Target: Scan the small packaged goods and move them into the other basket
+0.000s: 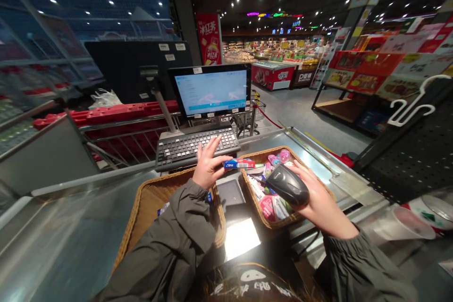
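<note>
My left hand [208,166] pinches a slim blue-and-red packet [240,164] between thumb and fingers, its long side pointing right. The other fingers of that hand stretch over the keyboard [198,145]; whether they touch the keys I cannot tell. In my right hand [314,193] is a black barcode scanner [288,184], its head facing left toward the packet. Beneath the scanner stands a wicker basket [271,225] filled with small colourful packaged goods [267,205]. Another wicker basket [141,198] sits under my left forearm, with a few blue packets partly hidden by the sleeve.
A lit monitor [212,89] stands behind the keyboard, with a second dark screen [134,68] to its left. Between the baskets lies a dark flat pad [230,193]. The metal counter [71,226] extends left. At right are a white hanger [412,108] and a plastic cup [406,224].
</note>
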Demonstrator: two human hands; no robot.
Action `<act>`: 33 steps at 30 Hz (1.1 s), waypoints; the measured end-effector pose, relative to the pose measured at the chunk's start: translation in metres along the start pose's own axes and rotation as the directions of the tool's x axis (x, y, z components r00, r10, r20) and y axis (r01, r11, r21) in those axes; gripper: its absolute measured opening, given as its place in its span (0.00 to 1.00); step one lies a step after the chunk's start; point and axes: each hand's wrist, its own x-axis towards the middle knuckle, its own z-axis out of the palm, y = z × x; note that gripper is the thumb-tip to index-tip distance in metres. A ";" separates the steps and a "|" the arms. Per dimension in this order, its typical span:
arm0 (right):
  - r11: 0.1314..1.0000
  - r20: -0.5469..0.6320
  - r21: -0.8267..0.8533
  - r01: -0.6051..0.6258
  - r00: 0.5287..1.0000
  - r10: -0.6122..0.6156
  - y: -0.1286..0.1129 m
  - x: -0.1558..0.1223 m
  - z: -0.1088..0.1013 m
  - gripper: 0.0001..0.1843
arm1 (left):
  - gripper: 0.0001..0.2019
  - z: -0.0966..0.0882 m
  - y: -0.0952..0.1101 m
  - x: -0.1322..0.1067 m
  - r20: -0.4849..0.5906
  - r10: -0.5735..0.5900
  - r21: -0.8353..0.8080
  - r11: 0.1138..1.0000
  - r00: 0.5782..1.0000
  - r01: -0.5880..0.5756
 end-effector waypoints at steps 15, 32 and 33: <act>0.987 0.071 0.040 0.157 0.985 -0.160 -0.042 0.020 0.020 0.31 | 0.11 -0.059 -0.034 -0.059 -0.077 -0.063 0.141 0.987 0.995 0.074; 0.948 0.162 0.119 0.295 0.936 -0.312 -0.090 0.046 0.039 0.28 | 0.12 -0.089 -0.056 -0.102 -0.111 -0.181 0.211 0.957 0.977 0.201; 0.946 0.167 0.126 0.300 0.933 -0.318 -0.091 0.046 0.040 0.28 | 0.12 -0.089 -0.057 -0.103 -0.111 -0.181 0.216 0.955 0.977 0.201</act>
